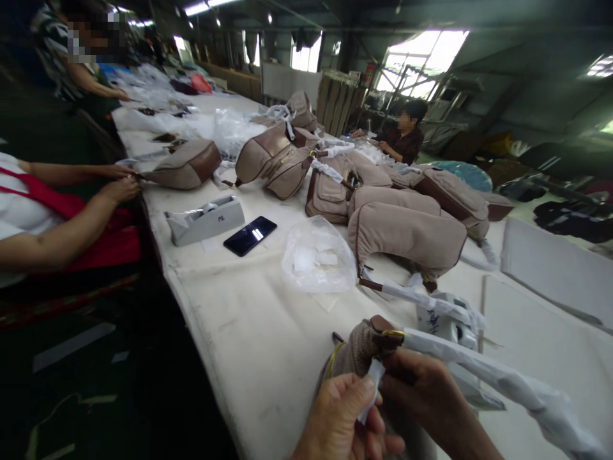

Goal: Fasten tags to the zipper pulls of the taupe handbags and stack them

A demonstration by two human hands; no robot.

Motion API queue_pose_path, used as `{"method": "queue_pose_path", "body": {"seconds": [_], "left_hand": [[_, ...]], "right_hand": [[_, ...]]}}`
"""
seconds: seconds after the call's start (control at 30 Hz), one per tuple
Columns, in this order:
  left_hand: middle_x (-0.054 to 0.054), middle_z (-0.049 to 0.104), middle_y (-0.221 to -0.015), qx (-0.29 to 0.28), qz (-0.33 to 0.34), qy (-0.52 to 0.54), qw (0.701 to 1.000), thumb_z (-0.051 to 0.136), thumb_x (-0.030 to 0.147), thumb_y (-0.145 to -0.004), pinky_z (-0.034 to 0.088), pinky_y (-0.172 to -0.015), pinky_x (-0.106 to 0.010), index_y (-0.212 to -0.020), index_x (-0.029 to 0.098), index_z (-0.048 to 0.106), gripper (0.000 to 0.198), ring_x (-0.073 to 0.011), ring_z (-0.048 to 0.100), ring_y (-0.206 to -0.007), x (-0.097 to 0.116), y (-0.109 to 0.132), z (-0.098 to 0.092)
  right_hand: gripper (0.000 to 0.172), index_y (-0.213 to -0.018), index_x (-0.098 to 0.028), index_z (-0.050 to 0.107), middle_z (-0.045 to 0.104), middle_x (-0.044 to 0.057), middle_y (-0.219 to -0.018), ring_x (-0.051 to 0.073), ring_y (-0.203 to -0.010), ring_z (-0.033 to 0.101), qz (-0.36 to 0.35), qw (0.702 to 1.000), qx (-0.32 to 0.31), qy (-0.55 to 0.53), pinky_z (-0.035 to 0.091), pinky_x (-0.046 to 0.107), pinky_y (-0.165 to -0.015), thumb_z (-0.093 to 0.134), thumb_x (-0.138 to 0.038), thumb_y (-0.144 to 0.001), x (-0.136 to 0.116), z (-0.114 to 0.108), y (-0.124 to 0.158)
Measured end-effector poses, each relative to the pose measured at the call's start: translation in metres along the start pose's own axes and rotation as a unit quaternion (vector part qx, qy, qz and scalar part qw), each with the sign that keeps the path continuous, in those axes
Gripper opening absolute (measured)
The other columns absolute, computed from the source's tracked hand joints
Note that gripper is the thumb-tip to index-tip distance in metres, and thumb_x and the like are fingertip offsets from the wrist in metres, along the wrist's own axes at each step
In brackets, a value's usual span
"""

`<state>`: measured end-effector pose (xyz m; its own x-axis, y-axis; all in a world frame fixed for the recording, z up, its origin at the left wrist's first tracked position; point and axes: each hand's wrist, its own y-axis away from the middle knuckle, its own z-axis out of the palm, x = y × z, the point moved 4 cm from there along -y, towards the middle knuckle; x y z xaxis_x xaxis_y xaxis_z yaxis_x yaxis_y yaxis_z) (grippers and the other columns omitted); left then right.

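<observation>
The left hand (335,425) pinches a small white slip (372,390) between finger and thumb. The right hand (424,390) closes around a taupe handbag (357,348) beside its brown leather tab (385,332), holding it just above the cloth-covered surface (268,358), with its plastic-wrapped strap (493,383) trailing across.

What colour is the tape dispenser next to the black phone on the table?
The plastic tape dispenser is light grey, best seen in the head view.

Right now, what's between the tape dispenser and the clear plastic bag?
A black phone lies between the tape dispenser and the bag, in the head view.
</observation>
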<state>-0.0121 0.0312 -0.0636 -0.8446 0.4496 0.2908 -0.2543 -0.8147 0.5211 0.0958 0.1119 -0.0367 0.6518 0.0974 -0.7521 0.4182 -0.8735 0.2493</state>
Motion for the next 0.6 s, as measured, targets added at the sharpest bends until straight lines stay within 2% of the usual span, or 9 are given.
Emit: {"method": "queue_pose_path", "body": {"seconds": [0.1, 0.2, 0.33, 0.4, 0.47, 0.6], "left_hand": [[0.006, 0.056, -0.044, 0.004, 0.018, -0.01, 1.0, 0.079, 0.053, -0.055, 0.052, -0.057, -0.03, -0.069, 0.014, 0.055, 0.048, -0.0039, 0.043, -0.031, -0.001, -0.001, -0.001], [0.006, 0.055, -0.044, 0.008, 0.026, -0.024, 0.999, 0.078, 0.056, -0.054, 0.051, -0.054, -0.027, -0.068, 0.015, 0.053, 0.05, -0.0029, 0.041, -0.03, -0.003, -0.003, -0.002], [0.004, 0.054, -0.043, 0.004, -0.012, -0.071, 0.997, 0.075, 0.059, -0.053, 0.04, -0.042, -0.018, -0.068, 0.015, 0.053, 0.052, -0.0077, 0.051, -0.035, -0.013, -0.004, 0.001], [0.004, 0.054, -0.044, 0.016, -0.004, -0.102, 0.995, 0.072, 0.061, -0.057, 0.034, -0.038, -0.017, -0.069, 0.016, 0.052, 0.051, -0.0083, 0.051, -0.036, -0.014, -0.005, 0.002], [0.004, 0.054, -0.045, 0.033, 0.032, -0.144, 0.988, 0.068, 0.062, -0.062, 0.031, -0.036, -0.016, -0.07, 0.017, 0.05, 0.05, -0.0077, 0.049, -0.035, -0.012, -0.004, 0.002], [0.005, 0.052, -0.048, 0.074, 0.111, -0.242, 0.961, 0.059, 0.066, -0.068, 0.028, -0.035, -0.015, -0.069, 0.018, 0.046, 0.05, -0.0058, 0.047, -0.034, -0.006, -0.002, -0.002]], "right_hand": [[0.027, -0.052, -0.017, 0.054, 0.051, -0.001, -0.049, 0.012, -0.047, 0.045, 0.004, 0.998, 0.033, 0.059, 0.034, 0.022, -0.045, 0.056, -0.039, -0.067, -0.002, -0.002, -0.002], [0.028, -0.047, -0.017, 0.051, 0.051, -0.001, -0.044, 0.013, -0.043, 0.047, -0.023, 0.99, 0.078, 0.116, 0.034, 0.022, -0.042, 0.055, -0.038, -0.065, -0.008, -0.003, -0.003], [0.031, -0.044, -0.018, 0.047, 0.053, 0.001, -0.041, 0.013, -0.038, 0.048, -0.078, 0.972, 0.12, 0.184, 0.034, 0.022, -0.039, 0.05, -0.037, -0.068, -0.017, 0.002, -0.001], [0.035, -0.044, -0.018, 0.047, 0.054, 0.001, -0.041, 0.013, -0.038, 0.049, -0.091, 0.965, 0.132, 0.207, 0.034, 0.021, -0.039, 0.052, -0.039, -0.071, -0.018, 0.003, -0.001], [0.035, -0.046, -0.018, 0.049, 0.055, 0.0, -0.042, 0.013, -0.039, 0.051, -0.094, 0.962, 0.13, 0.221, 0.036, 0.021, -0.039, 0.054, -0.038, -0.073, -0.019, 0.001, 0.0], [0.028, -0.056, -0.018, 0.056, 0.055, -0.003, -0.045, 0.012, -0.041, 0.053, -0.126, 0.962, 0.085, 0.229, 0.038, 0.018, -0.038, 0.053, -0.031, -0.08, -0.025, -0.013, 0.009]]}}
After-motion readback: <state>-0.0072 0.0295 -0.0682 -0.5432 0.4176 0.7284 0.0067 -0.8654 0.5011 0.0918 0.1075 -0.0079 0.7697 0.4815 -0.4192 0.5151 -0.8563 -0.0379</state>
